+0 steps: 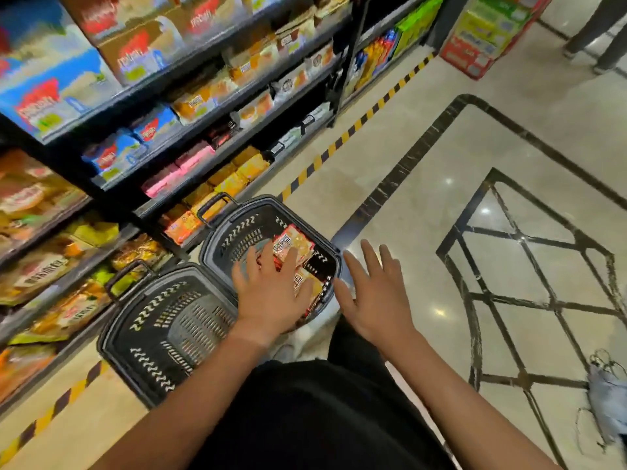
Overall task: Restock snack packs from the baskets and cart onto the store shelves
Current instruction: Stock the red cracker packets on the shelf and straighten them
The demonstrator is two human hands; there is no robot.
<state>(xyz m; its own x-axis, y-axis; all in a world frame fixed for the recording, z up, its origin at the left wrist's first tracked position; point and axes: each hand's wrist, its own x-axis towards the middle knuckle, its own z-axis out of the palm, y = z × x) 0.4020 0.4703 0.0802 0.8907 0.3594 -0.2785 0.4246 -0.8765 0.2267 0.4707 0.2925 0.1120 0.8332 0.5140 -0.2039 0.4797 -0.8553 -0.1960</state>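
Two dark plastic baskets stand on the floor beside the shelves. The farther basket [244, 228] holds several orange snack packs [293, 247]. The nearer basket [142, 334] looks bare inside. My left hand [271, 293] reaches into the farther basket with fingers spread, over the packs; whether it touches them is unclear. My right hand [373, 293] hovers open just right of that basket's rim, holding nothing. The store shelves [190, 130] run along the left, stocked with snack packs.
Yellow-black hazard tape [342, 137] marks the floor along the shelf base. Polished marble floor with dark inlay lines spreads to the right. A stacked red carton display [481, 39] stands far right, a person's legs [597, 32] beyond it. A grey bag [607, 401] lies at the right edge.
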